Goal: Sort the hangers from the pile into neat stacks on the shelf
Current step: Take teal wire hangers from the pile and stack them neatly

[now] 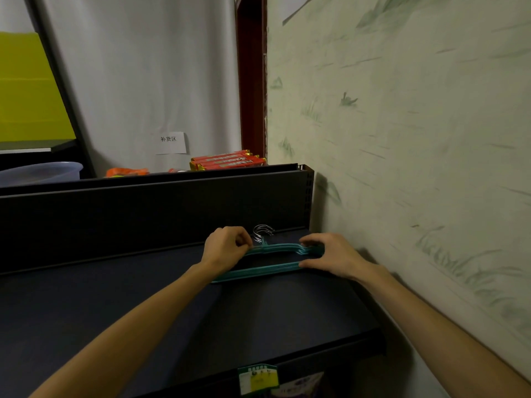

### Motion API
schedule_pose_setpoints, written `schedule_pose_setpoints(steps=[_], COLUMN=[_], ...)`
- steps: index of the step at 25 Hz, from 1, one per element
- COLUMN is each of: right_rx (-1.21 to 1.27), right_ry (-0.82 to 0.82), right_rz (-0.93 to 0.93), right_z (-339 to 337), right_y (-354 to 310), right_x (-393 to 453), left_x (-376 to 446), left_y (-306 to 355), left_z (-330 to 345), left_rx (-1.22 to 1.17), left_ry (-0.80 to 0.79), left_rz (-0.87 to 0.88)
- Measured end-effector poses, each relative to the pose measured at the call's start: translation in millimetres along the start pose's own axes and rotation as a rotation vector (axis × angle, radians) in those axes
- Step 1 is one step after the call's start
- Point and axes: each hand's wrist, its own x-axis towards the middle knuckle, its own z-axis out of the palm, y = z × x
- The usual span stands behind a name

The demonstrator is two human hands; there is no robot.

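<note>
hangers [267,270] lie stacked on shelf [143,305], gripped at either end by both hands [225,248].

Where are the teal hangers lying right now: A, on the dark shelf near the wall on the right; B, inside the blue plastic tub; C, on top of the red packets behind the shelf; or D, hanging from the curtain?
A: the teal hangers lie flat on the dark shelf by the right-hand wall, with the left hand and right hand on their two ends.
</note>
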Motion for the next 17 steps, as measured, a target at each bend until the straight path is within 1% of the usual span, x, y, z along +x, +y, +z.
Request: schedule_pose_setpoints(steps=[4, 8, 10, 13, 15, 17], right_rx=[0.037, -0.017, -0.046, -0.21, -0.281, -0.293], right_ry=[0.007, -0.033, -0.07, -0.183, -0.254, -0.303], right_rz=[0.008, 0.029, 0.04, 0.048, 0.064, 0.075], right_z=[-3, -2, -4, -7, -8, -9], right_y=[1, 1, -1, -5, -10, -14], right_x=[-2, -3, -1, 10, 19, 28], left_x=[2, -2, -1, 7, 8, 10], left_y=[2, 4, 5, 8, 11, 10], left_z=[0, 2, -2, -6, -8, -9], left_rx=[-0.01, -0.009, 0.061, 0.24, 0.334, 0.399], left_ry=[-0.001, -0.019, -0.095, -0.22, -0.258, -0.273], left_rz=[-0.007, -0.002, 0.001, -0.007, -0.03, -0.063])
